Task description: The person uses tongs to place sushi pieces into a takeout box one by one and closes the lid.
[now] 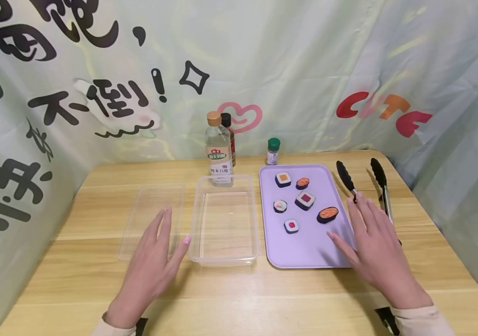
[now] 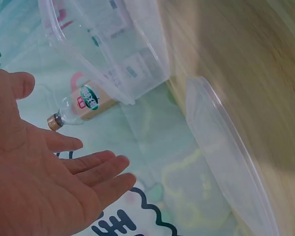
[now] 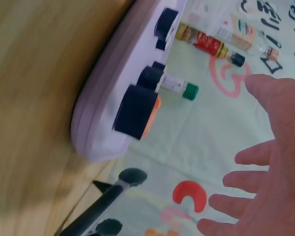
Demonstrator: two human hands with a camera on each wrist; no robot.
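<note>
- L hand [image 1: 148, 263]: spread wide, nothing held; lid [image 1: 142, 214] just ahead, box [image 1: 224, 224] just R of it.
- R hand [image 1: 375, 245]: also spread, nothing held; tongs [image 1: 386, 200] ahead/R of it.
- Sushi [image 1: 305, 200]: on tray [image 1: 306, 249], L of R hand.
- Risk: R hand sweeping L cd knock sushi off; L thumb bumping box cd shift it.
- Looks: sushi small, dark-sided, tops white or orange; box clear, lidless.

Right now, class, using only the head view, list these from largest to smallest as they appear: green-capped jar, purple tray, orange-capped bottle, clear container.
1. Purple tray
2. Clear container
3. Orange-capped bottle
4. Green-capped jar
</note>
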